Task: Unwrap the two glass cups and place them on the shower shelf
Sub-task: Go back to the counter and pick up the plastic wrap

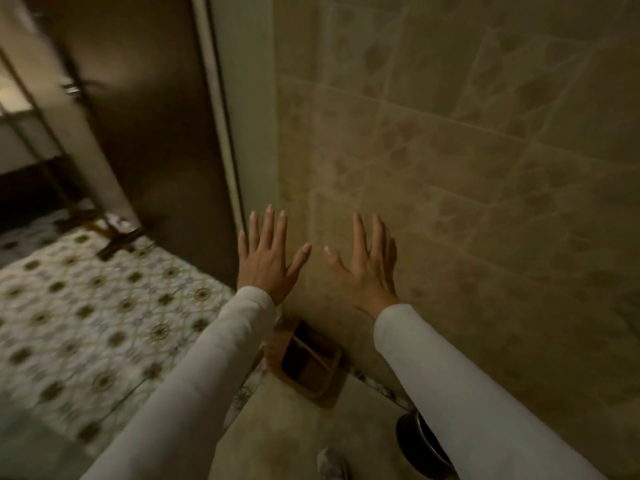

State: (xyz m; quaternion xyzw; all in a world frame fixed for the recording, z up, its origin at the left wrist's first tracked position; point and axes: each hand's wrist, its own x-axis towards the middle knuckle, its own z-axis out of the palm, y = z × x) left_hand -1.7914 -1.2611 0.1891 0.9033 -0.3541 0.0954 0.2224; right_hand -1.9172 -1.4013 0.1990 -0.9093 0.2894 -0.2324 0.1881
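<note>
You faced the beige tiled wall (467, 150), the dark door (145, 133) at ten o'clock, the patterned floor (86, 323) at eight, a small wooden bin (325, 388) at six, and your left hand (268, 263) and right hand (367, 268) were raised with fingers spread, gripping nothing, no glass cups in sight.

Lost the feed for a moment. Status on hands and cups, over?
Left hand and right hand both open, fingers spread, holding nothing, raised before the tiled wall. No glass cups or shower shelf in view. Nothing in the way.
</note>
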